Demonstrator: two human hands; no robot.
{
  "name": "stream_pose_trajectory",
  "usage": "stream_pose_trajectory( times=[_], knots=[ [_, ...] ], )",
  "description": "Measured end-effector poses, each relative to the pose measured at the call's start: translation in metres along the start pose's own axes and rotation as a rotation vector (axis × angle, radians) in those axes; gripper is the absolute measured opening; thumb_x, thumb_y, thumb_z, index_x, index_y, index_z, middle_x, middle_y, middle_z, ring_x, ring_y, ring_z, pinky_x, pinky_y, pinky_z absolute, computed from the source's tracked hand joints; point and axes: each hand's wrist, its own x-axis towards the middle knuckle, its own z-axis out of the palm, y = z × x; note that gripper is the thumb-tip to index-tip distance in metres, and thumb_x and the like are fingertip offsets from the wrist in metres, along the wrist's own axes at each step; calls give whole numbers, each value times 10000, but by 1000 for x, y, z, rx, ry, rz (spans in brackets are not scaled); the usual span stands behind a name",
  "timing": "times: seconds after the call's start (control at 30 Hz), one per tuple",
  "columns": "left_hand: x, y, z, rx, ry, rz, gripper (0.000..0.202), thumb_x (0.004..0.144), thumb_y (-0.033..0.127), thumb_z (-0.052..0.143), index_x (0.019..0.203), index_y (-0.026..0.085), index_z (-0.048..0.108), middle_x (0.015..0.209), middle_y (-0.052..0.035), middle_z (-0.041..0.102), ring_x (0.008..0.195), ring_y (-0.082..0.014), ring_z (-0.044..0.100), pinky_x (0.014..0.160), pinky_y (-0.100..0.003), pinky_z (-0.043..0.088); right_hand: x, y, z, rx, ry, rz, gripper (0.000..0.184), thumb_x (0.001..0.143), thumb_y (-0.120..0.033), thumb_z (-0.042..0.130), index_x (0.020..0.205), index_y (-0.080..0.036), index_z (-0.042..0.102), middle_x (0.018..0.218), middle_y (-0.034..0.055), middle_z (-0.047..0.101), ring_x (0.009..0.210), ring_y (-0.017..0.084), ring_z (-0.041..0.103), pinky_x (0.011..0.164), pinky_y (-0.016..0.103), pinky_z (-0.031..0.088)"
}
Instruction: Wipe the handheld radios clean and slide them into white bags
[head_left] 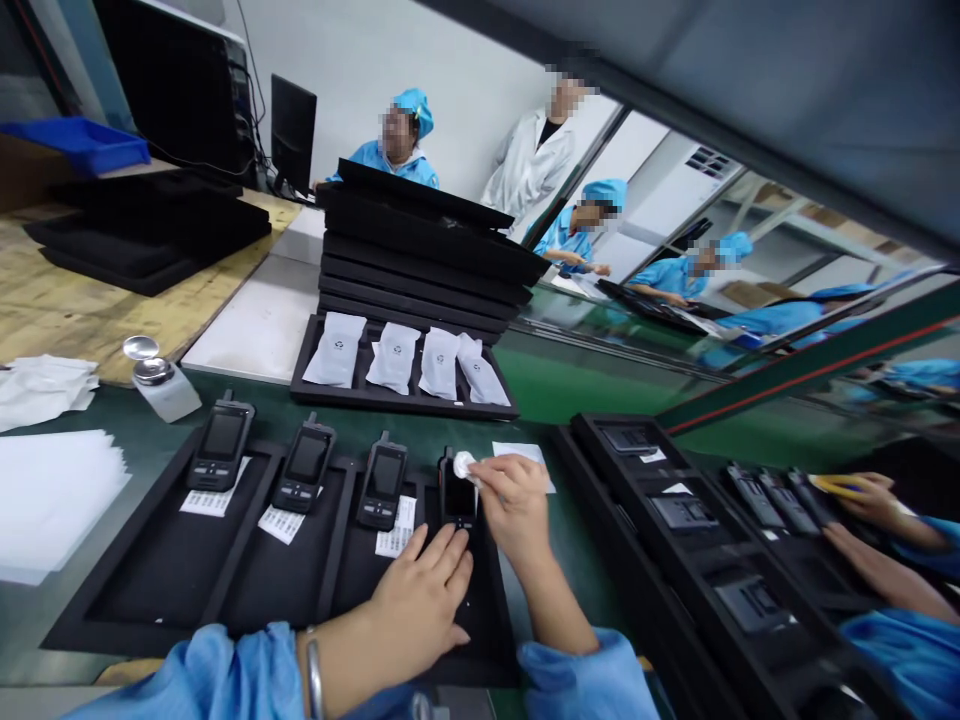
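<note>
A black foam tray (pixel 247 590) holds several handheld radios, each with a stubby antenna; under three of them a printed label sheet (pixel 394 530) sticks out. My left hand (pixel 424 590), with a metal bangle at the wrist, lies with fingers stretched over the lower end of the rightmost radio (pixel 456 498). Pinched between my right thumb and fingers is a small round white pad (pixel 463 464), at the top of that radio. My right hand (pixel 516 500) partly covers the radio's right side. The other radios (pixel 384 482) lie face up to the left.
White pouches (pixel 395 357) fill a tray before stacked black trays (pixel 420 265). A white dispenser bottle (pixel 165 388) and paper sheets (pixel 56 500) are left. At right, trays (pixel 679 510) hold more devices beside a co-worker's hands (pixel 870 500) with a yellow tool.
</note>
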Motion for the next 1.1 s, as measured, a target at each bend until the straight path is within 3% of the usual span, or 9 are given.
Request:
stream_pose_trajectory(
  times=[0.13,0.37,0.67,0.77,0.9,1.1],
  knots=[
    [14,-2,12,8,-54,-25,725,915,571,489,1392,26,464,1522,-195,348,1428,-316,292,1124,-502,292,3,-16,20,-34,-139,-62,236,881,-124,577,919,-305,724,909,-2,677,982,231,499,1027,571,152],
    [10,0,10,16,-53,-10,665,924,517,504,1370,24,500,1464,-195,448,1403,-308,336,1126,-487,271,-50,-15,1,42,-243,-92,221,876,-141,591,941,-310,719,921,2,672,1019,235,508,1067,608,103],
    [10,-1,5,-1,-84,-5,608,958,472,429,1389,46,481,1529,-171,353,1429,-302,290,1127,-469,272,25,11,12,-32,-307,-231,272,874,-113,600,946,-343,726,929,-24,688,1061,225,477,1084,593,57],
    [9,-1,4,-10,-97,-15,606,956,471,433,1391,51,477,1536,-167,339,1434,-304,282,1126,-466,278,21,23,7,-21,-281,-212,255,886,-130,601,940,-345,727,926,-30,693,1043,224,483,1074,594,52],
    [9,0,5,-29,-92,-34,607,947,465,457,1394,55,478,1537,-168,338,1436,-305,277,1130,-462,276,-1,34,3,-7,-181,-101,222,897,-152,594,922,-324,733,929,-12,687,1010,220,502,1052,576,133],
    [9,-1,9,-30,-92,-27,591,946,454,462,1391,66,486,1544,-163,324,1445,-303,256,1139,-470,263,-37,28,3,3,-85,44,237,904,-165,566,964,-328,728,905,-4,670,977,222,536,1051,576,170]
  ],
)
